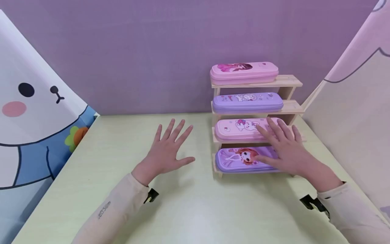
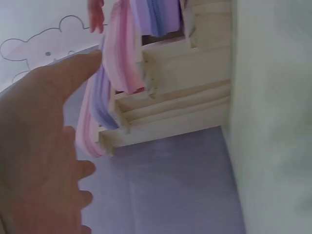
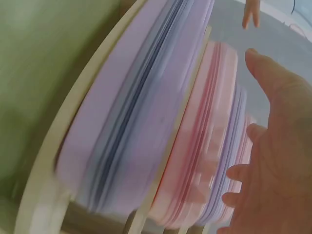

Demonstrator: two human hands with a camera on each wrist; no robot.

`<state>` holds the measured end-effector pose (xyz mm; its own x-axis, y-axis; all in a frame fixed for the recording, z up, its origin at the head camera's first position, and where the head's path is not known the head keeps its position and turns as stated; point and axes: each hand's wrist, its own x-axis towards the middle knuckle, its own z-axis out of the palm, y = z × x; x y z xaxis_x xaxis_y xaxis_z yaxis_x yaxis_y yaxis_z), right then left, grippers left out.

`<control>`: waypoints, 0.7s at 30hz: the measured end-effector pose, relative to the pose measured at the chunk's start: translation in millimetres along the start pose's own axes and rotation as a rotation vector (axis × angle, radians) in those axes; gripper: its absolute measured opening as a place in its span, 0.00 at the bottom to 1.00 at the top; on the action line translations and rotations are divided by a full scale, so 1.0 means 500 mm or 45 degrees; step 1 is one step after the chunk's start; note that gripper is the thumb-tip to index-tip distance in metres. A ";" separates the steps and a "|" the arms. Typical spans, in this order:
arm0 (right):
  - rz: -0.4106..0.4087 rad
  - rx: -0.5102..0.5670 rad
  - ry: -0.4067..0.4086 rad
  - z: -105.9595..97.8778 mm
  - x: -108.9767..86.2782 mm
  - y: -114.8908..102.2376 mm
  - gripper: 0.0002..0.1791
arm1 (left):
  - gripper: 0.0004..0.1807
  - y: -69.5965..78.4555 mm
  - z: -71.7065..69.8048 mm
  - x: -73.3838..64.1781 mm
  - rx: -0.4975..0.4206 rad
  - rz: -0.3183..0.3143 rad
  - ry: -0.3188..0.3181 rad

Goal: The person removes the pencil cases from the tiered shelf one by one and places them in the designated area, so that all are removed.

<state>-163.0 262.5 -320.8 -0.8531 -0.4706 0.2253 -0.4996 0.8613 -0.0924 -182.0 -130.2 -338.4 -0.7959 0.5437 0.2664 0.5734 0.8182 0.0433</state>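
Note:
Four tiers of a wooden stepped rack [image 1: 290,80] each bear one zipped pencil case. A pink case with a doll picture [image 1: 243,73] lies on top, and a purple one [image 1: 248,102] sits below it. Under that come a pink rabbit case [image 1: 226,130] and, lowest, a purple case with a red-haired girl [image 1: 231,159]. My right hand [image 1: 287,152], fingers spread, hovers in front of the two lower cases and overlaps them in the head view. Left of the rack, my left hand [image 1: 163,152] is held over the table with fingers spread and nothing in it.
The pale table [image 1: 195,210] runs back to a purple wall cloth [image 1: 137,61]. A cartoon-printed cloth [image 1: 36,101] borders the left side, and another pale printed cloth [image 1: 350,101] stands close to the rack on the right.

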 end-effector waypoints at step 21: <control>0.146 0.392 0.308 0.026 -0.094 0.140 0.60 | 0.57 0.053 0.129 0.020 -0.639 0.104 0.166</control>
<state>-159.5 342.3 -350.4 -0.8643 -0.2845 0.4148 -0.4563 0.7906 -0.4084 -187.2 -90.9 -396.9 -0.7323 0.5477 0.4046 0.6805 0.5666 0.4647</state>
